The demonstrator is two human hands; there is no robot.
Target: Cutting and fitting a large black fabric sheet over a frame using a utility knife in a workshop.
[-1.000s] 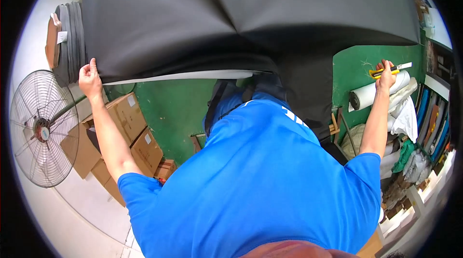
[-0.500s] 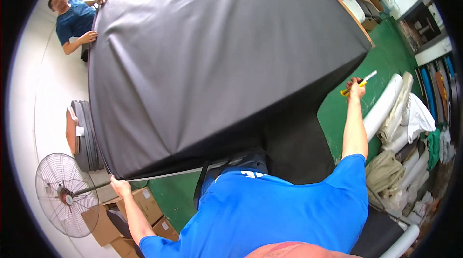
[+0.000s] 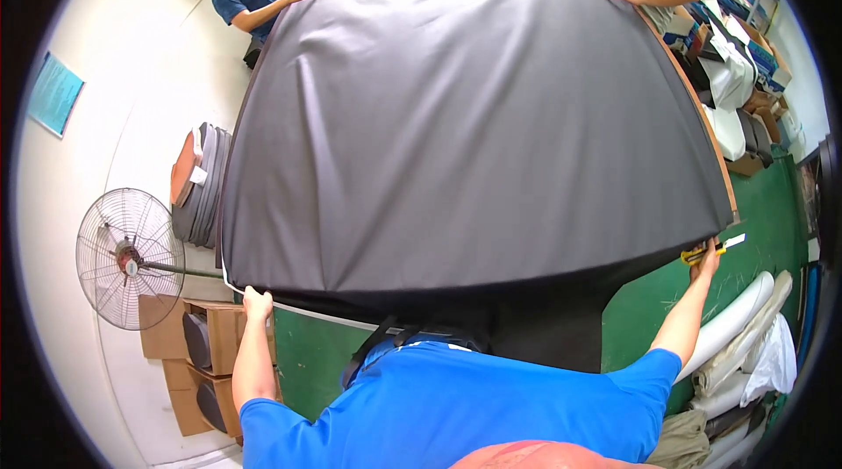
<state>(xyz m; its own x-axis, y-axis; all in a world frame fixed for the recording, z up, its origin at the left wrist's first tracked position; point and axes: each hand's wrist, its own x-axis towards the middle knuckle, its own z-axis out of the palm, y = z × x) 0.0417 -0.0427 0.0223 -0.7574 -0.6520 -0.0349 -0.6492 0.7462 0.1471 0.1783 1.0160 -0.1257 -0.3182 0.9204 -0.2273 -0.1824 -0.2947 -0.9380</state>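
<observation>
green floor (image 3: 774,197) open at right; one surface (image 3: 719,153), one black sheet (image 3: 491,136) draped over it, two co-workers (image 3: 248,0) at far sides. left hand (image 3: 257,303): fingers pinching sheet's near-left edge; right hand (image 3: 705,264): fingers round one yellow knife (image 3: 689,257).

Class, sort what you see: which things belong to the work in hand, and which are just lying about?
In the work:
black sheet, its near left corner at the left hand
yellow utility knife in the right hand

Just lying or standing about:
wire-caged fan
cardboard boxes
white roll
</observation>
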